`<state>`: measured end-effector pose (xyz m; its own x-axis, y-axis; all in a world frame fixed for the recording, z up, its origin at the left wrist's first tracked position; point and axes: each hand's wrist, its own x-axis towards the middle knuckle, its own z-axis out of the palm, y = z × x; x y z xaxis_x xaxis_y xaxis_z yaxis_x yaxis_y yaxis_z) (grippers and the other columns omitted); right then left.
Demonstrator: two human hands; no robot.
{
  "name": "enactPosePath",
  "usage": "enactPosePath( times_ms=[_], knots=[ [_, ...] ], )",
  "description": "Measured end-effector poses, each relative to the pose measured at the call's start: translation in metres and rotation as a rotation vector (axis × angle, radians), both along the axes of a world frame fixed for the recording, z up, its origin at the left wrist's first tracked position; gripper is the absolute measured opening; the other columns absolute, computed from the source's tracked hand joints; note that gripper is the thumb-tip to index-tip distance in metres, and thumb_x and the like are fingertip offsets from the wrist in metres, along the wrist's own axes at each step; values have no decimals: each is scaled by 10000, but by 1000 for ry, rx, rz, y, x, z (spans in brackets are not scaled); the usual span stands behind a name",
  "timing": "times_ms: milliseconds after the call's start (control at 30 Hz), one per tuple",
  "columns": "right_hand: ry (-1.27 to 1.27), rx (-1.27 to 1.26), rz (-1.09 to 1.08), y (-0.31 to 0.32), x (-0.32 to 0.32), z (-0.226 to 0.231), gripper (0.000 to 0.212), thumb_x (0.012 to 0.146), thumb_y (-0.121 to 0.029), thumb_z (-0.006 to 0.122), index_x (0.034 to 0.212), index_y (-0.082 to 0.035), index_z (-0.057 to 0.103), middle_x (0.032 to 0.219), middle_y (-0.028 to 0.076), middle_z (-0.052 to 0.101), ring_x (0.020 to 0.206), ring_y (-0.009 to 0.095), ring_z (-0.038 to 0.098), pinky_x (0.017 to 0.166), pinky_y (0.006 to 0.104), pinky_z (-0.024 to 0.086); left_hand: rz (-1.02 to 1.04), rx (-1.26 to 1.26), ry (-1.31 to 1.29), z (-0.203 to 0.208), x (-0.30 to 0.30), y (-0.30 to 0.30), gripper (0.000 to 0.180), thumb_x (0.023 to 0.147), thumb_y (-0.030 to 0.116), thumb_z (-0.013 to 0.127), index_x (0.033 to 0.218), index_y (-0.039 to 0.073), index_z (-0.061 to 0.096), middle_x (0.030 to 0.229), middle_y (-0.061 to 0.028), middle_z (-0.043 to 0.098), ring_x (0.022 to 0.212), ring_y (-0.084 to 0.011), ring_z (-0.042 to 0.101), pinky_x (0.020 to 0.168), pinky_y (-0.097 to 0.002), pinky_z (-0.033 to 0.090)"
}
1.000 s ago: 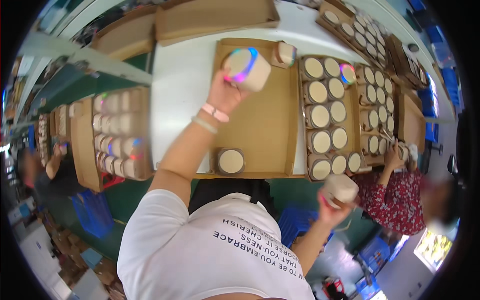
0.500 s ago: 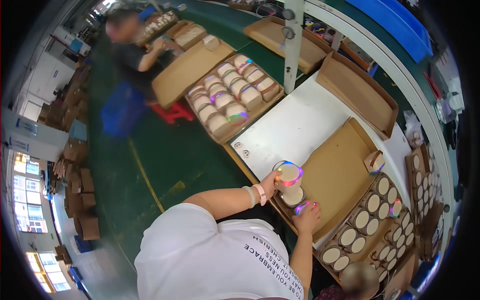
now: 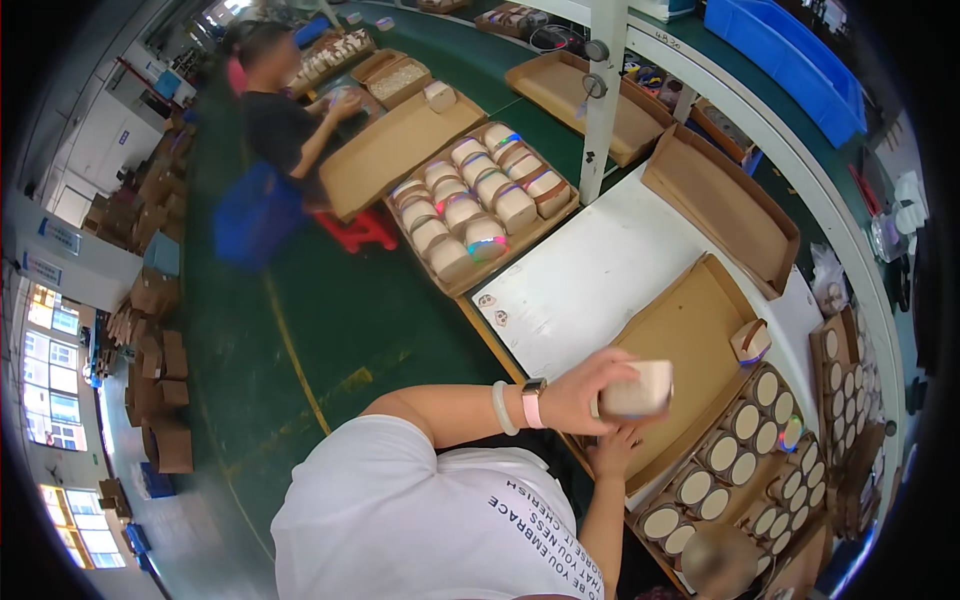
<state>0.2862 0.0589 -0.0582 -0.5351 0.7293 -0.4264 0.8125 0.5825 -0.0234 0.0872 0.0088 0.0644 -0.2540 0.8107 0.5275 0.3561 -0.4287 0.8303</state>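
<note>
My left hand (image 3: 590, 392), with a watch and a pale bangle at the wrist, grips a cream cylindrical lamp (image 3: 642, 390) tilted onto its side; motion blurs it slightly. Just below, my right hand (image 3: 613, 452) has its fingers bent at the near edge of a shallow cardboard tray (image 3: 690, 340). Whatever those fingers hold is hidden behind the left hand and its lamp. One more cream lamp (image 3: 750, 342), with a brown strap and a purple glow, lies at the tray's far right corner.
A box of cream lamps (image 3: 490, 200), some glowing, stands beyond the white tabletop (image 3: 560, 270). More lamps fill a box (image 3: 725, 450) at the right. A metal post (image 3: 603, 110) rises behind the table. A co-worker (image 3: 275, 110) sits at the far left; another person's head (image 3: 720, 562) is near the lower right.
My left hand has moved right over the tray and turned its lamp from upright onto its side. The lit lamp by my right hand is now out of sight.
</note>
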Motion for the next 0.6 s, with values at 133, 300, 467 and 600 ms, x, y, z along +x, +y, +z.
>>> enactPosePath(
  times_ms=[133, 300, 467, 600],
  knots=[
    [865, -410, -97, 0, 17, 36, 929, 698, -216, 771, 1444, -154, 221, 1471, 181, 229, 1344, 342, 286, 1057, 512, 305, -86, -4, 82, 4, 31, 8, 745, 572, 97, 780, 1231, 110, 434, 1274, -181, 431, 1144, -373, 450, 963, -429, 385],
    [1944, -910, -858, -26, 17, 109, 885, 781, -245, 693, 1458, -169, 127, 1435, 132, 290, 1308, 313, 348, 1066, 446, 321, -49, -112, 134, -2, 83, 19, 639, 579, 109, 766, 1168, 115, 518, 1260, -152, 451, 1129, -364, 461, 932, -441, 396],
    [2379, -872, -1354, -9, 59, 79, 642, 772, -205, 666, 1325, -115, 351, 1292, 97, 451, 1202, 274, 447, 991, 432, 414, -452, -164, 413, 6, 105, 44, 640, 640, 121, 723, 1234, 113, 488, 1332, -157, 416, 1188, -385, 421, 974, -475, 364],
    [1862, -111, -1259, -16, 91, 114, 735, 587, -96, 740, 1224, -102, 373, 1241, 101, 433, 1127, 288, 474, 956, 410, 417, -907, -252, 175, -19, 92, 113, 625, 694, 121, 623, 1274, 47, 403, 1291, -198, 437, 1185, -404, 411, 950, -466, 367]
  ],
)
